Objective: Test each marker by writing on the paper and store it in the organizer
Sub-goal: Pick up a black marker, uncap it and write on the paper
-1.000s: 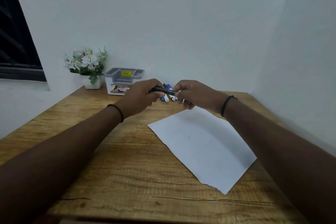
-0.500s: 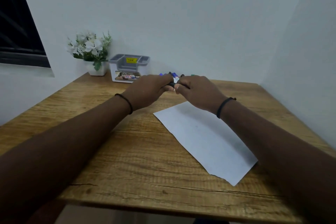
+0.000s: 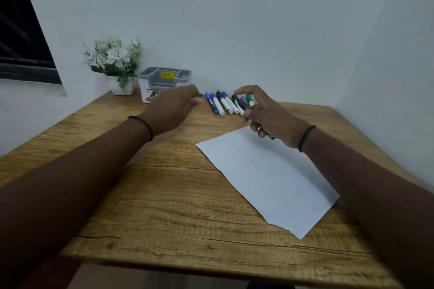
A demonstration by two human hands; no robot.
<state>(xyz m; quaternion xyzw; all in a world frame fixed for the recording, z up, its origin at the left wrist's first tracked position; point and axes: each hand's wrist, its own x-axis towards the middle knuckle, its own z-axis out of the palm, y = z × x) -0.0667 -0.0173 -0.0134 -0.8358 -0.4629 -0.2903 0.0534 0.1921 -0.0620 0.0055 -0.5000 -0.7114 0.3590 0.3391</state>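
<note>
Wooden table (image 3: 164, 195): one paper (image 3: 270, 176), one organizer (image 3: 164, 77).

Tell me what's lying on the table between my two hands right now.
In the head view, a row of capped markers lies on the table between the left hand and the right hand, blue and black ones, with a green one beside the right hand.

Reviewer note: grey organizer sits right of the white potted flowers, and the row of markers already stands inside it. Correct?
Not quite. In the head view the row of markers lies on the wooden table, right of the grey organizer; the organizer does sit right of the white potted flowers.
</note>
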